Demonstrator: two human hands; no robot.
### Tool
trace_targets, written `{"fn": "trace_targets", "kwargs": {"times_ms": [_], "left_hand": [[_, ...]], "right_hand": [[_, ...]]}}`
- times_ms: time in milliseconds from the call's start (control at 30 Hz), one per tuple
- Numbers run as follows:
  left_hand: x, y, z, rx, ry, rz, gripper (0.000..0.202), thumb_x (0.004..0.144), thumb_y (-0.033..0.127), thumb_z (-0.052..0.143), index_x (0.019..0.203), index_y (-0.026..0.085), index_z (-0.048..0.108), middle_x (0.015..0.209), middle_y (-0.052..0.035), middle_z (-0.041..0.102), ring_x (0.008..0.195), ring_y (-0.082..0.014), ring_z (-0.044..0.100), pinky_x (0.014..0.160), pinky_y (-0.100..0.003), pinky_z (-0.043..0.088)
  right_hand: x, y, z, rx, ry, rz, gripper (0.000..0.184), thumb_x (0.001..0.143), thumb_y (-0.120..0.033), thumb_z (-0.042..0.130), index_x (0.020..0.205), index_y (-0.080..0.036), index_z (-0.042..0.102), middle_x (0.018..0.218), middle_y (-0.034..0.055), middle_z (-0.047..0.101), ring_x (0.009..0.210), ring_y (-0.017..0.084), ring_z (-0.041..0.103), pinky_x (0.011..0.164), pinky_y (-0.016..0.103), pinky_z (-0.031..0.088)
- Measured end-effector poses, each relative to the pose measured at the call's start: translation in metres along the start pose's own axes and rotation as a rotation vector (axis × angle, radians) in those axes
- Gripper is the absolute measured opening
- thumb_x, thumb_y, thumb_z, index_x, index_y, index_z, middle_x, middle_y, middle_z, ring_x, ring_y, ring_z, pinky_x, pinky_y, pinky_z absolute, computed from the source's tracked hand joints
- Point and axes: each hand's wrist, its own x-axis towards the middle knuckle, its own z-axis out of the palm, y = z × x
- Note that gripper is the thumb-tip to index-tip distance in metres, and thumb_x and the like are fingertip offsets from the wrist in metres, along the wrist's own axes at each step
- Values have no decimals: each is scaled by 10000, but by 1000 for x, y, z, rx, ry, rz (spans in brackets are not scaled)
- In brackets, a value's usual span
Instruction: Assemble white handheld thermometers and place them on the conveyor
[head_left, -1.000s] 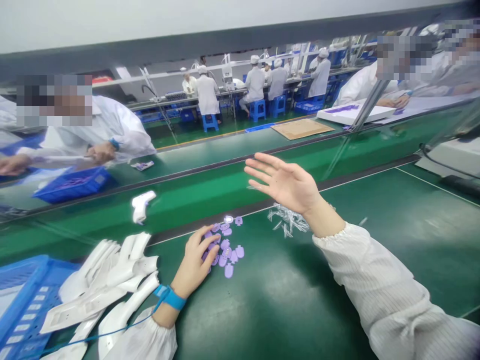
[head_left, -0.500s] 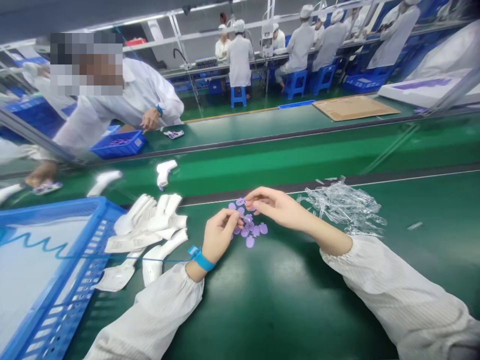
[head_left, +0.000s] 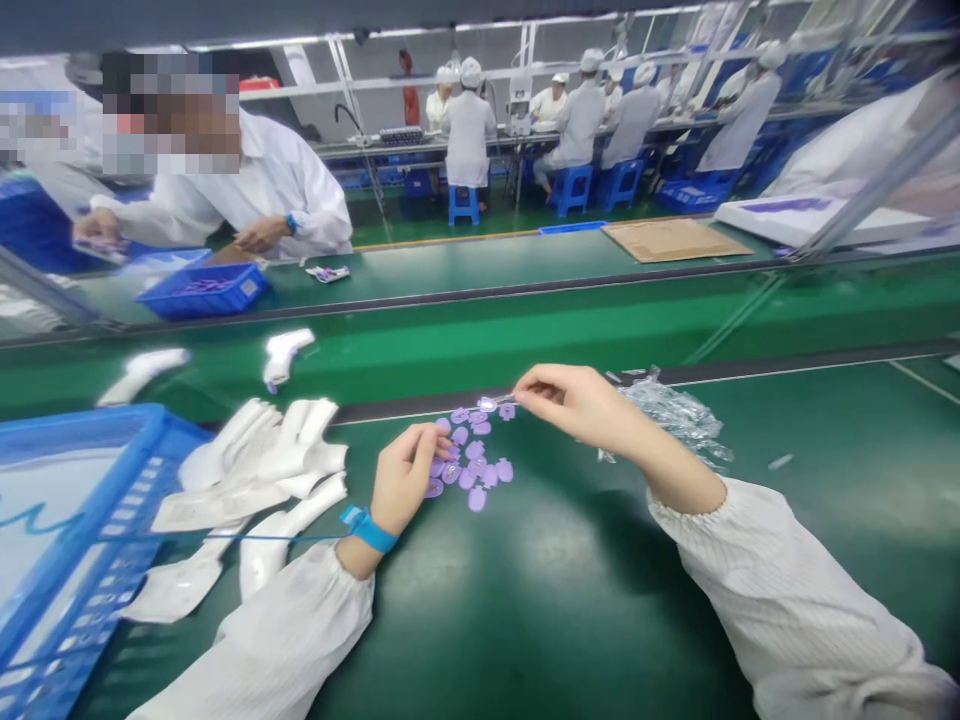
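Small flat purple plastic pieces (head_left: 476,450) lie in a loose cluster on the green work surface, each rounded with a narrow tab. My left hand (head_left: 405,475), wearing a blue wrist strap (head_left: 369,530), is at the cluster's left edge. Its fingers are curled together against the purple pieces; whether one is pinched there is hidden. Above the cluster's far right side, my right hand (head_left: 577,405) pinches a thin, shiny clear piece (head_left: 506,400) between thumb and fingers. That piece points left over a purple part.
White curved plastic shells (head_left: 259,465) are piled left, beside a blue crate (head_left: 142,480). A heap of clear plastic pieces (head_left: 679,415) lies behind my right forearm. White handle-shaped parts (head_left: 287,355) sit on the green belt (head_left: 420,355). A co-worker (head_left: 277,180) works across it.
My hands have moved apart, the left away from the cluster's middle. The thin clear piece now shows at my right fingertips. The view has shifted, and the co-worker's reaching arm has drawn back.
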Motion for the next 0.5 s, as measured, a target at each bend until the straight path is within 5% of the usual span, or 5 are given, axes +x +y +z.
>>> {"fn": "trace_targets", "kwargs": {"times_ms": [233, 500], "left_hand": [[2, -11, -4, 97, -66, -33, 407, 1106, 518, 510, 1038, 208, 764, 855, -36, 786, 813, -207, 750, 819, -323, 565], [0, -8, -6, 108, -104, -71, 442, 1108, 549, 488, 1032, 203, 752, 862, -49, 785, 852, -231, 747, 857, -353, 567]], "right_hand": [[-36, 11, -93, -224, -52, 199, 645, 1014, -727, 547, 1412, -242, 700, 1064, 85, 804, 900, 261, 725, 784, 391, 551], [-54, 35, -115, -2, 42, 203, 928, 1009, -890, 278, 1498, -214, 682, 1190, 153, 805, 991, 298, 731, 944, 461, 588]]}}
